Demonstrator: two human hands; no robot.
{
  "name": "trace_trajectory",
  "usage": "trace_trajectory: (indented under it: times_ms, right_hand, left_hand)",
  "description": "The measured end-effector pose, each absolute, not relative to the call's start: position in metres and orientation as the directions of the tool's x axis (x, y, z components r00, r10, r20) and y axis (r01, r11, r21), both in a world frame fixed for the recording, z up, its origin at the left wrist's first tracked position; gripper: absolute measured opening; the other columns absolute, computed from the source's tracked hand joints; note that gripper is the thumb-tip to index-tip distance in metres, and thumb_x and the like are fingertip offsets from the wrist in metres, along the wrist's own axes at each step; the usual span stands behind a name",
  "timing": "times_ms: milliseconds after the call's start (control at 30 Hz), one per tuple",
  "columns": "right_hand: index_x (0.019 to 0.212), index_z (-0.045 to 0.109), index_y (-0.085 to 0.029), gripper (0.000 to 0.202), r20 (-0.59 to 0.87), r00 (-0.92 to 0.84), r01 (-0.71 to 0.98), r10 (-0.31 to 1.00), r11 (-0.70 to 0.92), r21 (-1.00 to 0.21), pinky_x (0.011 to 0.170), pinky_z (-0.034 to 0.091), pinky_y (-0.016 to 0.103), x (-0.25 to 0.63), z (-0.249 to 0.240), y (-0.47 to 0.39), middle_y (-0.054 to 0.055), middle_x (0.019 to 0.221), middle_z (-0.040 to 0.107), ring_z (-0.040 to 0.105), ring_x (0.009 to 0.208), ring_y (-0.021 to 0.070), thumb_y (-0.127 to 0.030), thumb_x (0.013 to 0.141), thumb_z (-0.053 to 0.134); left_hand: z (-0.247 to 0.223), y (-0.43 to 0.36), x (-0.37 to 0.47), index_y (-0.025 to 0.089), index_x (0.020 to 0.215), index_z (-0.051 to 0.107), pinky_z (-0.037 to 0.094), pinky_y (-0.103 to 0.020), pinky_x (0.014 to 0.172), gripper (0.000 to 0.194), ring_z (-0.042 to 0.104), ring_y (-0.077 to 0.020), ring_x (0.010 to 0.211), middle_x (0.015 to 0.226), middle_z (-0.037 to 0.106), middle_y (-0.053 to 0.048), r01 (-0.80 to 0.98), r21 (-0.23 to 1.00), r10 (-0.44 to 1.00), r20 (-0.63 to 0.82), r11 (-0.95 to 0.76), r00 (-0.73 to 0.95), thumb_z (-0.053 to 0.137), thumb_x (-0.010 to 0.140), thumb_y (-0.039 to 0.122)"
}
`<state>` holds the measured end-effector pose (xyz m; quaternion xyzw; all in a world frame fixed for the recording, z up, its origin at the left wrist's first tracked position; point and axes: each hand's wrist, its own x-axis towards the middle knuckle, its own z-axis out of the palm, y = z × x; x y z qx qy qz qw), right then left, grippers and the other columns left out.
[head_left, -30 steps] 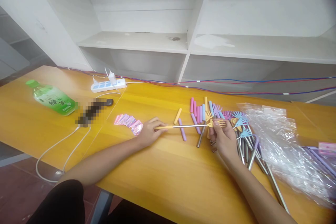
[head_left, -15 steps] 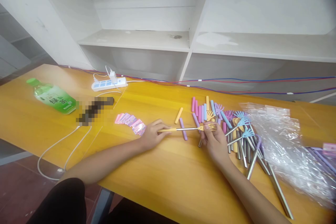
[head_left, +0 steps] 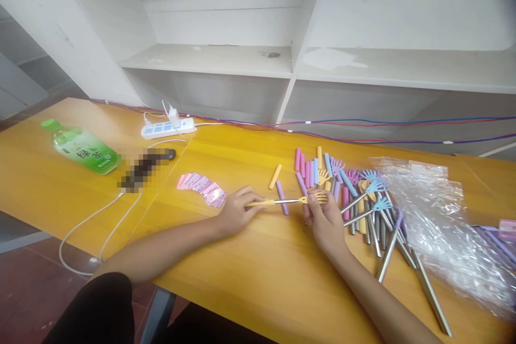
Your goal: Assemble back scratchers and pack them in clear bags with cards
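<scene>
A yellow back scratcher with a metal shaft lies level between my two hands above the table. My left hand is closed around its yellow handle. At the other end, my right hand grips the shaft by the yellow claw head, thumb on top. Part of the claw is hidden by the fingers. Beneath the shaft a purple tube rests on the table, and a yellow tube lies just behind. To the right of my right hand is a pile of back scratchers with blue, purple and yellow claws.
Pink and purple cards fan out left of my left hand. Coloured tubes lie behind my right hand, and clear plastic bags at right. A green bottle, power strip and white cable occupy the left side.
My right hand has moved slightly left, and my left hand slightly right. The visible metal shaft between the handle and the claw is shorter than before.
</scene>
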<state>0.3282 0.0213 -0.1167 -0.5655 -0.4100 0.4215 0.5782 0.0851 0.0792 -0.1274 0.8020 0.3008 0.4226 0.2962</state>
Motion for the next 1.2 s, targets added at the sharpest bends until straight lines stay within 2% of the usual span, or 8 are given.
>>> trace_trajectory:
  times_ms: [567, 700, 800, 867, 967, 1067, 1200]
  right_hand:
    - [0.107, 0.048, -0.027, 0.039, -0.026, 0.273, -0.017, 0.962, -0.022, -1.0, 0.04, 0.03, 0.021, 0.308, -0.118, 0.012, -0.008, 0.057, 0.049, 0.038, 0.045, 0.0106, -0.063, 0.097, 0.059]
    - [0.111, 0.05, -0.026, 0.04, -0.035, 0.205, 0.077, 0.978, -0.052, -0.996, 0.042, 0.035, 0.023, 0.318, -0.118, 0.014, -0.007, 0.062, 0.053, 0.043, 0.045, 0.011, -0.063, 0.098, 0.056]
    - [0.119, 0.054, -0.024, 0.04, 0.026, 0.164, 0.263, 0.986, -0.018, -0.965, 0.048, 0.041, 0.026, 0.332, -0.12, 0.016, -0.003, 0.07, 0.059, 0.052, 0.053, 0.0139, -0.06, 0.101, 0.052]
    - [0.125, 0.057, -0.024, 0.039, 0.174, 0.1, 0.48, 0.98, 0.106, -0.871, 0.055, 0.045, 0.029, 0.342, -0.121, 0.02, 0.003, 0.085, 0.065, 0.06, 0.067, 0.0178, -0.055, 0.101, 0.054]
    - [0.126, 0.063, -0.025, 0.032, 0.403, -0.151, 0.763, 0.903, 0.365, -0.533, 0.066, 0.048, 0.032, 0.357, -0.12, 0.027, 0.012, 0.113, 0.065, 0.064, 0.087, 0.0218, -0.045, 0.101, 0.058]
    - [0.12, 0.068, -0.024, 0.023, 0.498, -0.36, 0.838, 0.789, 0.509, -0.199, 0.073, 0.047, 0.034, 0.366, -0.115, 0.032, 0.012, 0.112, 0.065, 0.061, 0.089, 0.0212, -0.027, 0.104, 0.052]
    - [0.12, 0.068, -0.021, 0.029, 0.529, -0.5, 0.827, 0.685, 0.559, 0.059, 0.091, 0.044, 0.04, 0.358, -0.097, 0.032, 0.013, 0.115, 0.065, 0.057, 0.109, 0.0262, -0.011, 0.101, 0.05]
  left_hand:
    - [-0.126, 0.076, 0.086, 0.018, 0.111, 0.076, 0.053, -0.031, 0.081, 0.024, 0.067, -0.0179, 0.089, 0.096, 0.07, -0.008, 0.234, 0.751, 0.741, 0.457, -0.618, 0.492, 0.067, 0.099, 0.037]
    - [-0.124, 0.084, 0.085, 0.02, 0.107, 0.078, 0.052, -0.03, 0.08, 0.022, 0.067, -0.017, 0.087, 0.095, 0.07, -0.006, 0.254, 0.788, 0.776, 0.393, -0.561, 0.493, 0.072, 0.095, 0.038]
    - [-0.121, 0.089, 0.084, 0.021, 0.103, 0.078, 0.052, -0.029, 0.079, 0.022, 0.067, -0.0169, 0.086, 0.094, 0.071, -0.005, 0.289, 0.799, 0.792, 0.339, -0.527, 0.507, 0.072, 0.095, 0.04]
    - [-0.119, 0.09, 0.082, 0.021, 0.104, 0.076, 0.052, -0.03, 0.081, 0.023, 0.068, -0.0177, 0.089, 0.096, 0.072, -0.005, 0.305, 0.778, 0.775, 0.339, -0.55, 0.533, 0.069, 0.097, 0.041]
    - [-0.116, 0.093, 0.077, 0.02, 0.107, 0.074, 0.052, -0.031, 0.084, 0.026, 0.068, -0.0183, 0.093, 0.1, 0.073, -0.006, 0.341, 0.702, 0.728, 0.366, -0.625, 0.58, 0.061, 0.102, 0.043]
    - [-0.112, 0.097, 0.074, 0.02, 0.108, 0.071, 0.051, -0.032, 0.084, 0.028, 0.068, -0.019, 0.094, 0.1, 0.073, -0.007, 0.429, 0.518, 0.648, 0.376, -0.74, 0.663, 0.053, 0.106, 0.041]
    - [-0.102, 0.099, 0.078, 0.018, 0.111, 0.068, 0.049, -0.033, 0.08, 0.026, 0.066, -0.0212, 0.089, 0.095, 0.07, -0.008, 0.512, 0.136, 0.526, 0.325, -0.848, 0.786, 0.052, 0.106, 0.038]
